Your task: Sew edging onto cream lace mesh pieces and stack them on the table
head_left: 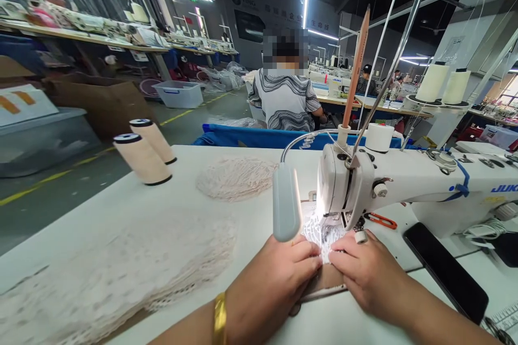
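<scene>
A busy sewing hall, a white table (101, 199) in front. My left hand (275, 280) and right hand (364, 275) each have their grip pinched on the net cloth (319, 232), which lies under the sewing machine (404, 183) needle. I judge it is best held flat, taut and fed evenly.

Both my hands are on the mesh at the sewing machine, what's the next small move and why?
Probably ease the mesh a little further back under the foot. Both the left hand and right hand pinch its near edge just in front of the foot, and the lit mesh already lies under it, so a short, even feed seems apt.
</scene>
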Motion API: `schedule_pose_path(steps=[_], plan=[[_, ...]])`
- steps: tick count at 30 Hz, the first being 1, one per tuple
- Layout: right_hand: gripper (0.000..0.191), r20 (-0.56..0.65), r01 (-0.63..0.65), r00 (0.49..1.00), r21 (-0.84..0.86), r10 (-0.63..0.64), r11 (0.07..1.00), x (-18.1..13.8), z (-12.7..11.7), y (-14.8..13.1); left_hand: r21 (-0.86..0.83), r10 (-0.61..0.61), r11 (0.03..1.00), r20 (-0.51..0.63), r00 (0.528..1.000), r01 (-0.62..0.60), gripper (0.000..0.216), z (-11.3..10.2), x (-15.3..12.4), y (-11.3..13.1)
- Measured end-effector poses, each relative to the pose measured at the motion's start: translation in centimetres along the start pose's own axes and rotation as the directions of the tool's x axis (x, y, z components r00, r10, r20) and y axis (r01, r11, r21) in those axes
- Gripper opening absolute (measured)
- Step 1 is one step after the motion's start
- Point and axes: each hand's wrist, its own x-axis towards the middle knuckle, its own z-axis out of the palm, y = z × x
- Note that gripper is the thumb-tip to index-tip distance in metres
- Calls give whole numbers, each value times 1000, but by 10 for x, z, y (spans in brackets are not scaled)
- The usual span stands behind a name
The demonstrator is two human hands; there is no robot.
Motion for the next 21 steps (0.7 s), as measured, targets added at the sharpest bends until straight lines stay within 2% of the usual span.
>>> schedule_pose_path(steps=[10,16,21], plan=[[39,-7,-129,992,-39,129,991,7,-1,0,31,-41,999,-55,998,43,30,4,6,-12],[53,16,-171,985,-31,172,985,10,-2,2,57,-112,992,-14,994,112,26,7,4,-17],[51,5,-183,983,-41,184,982,10,-2,1,53,-133,990,-14,991,134,29,12,-5,-23]])
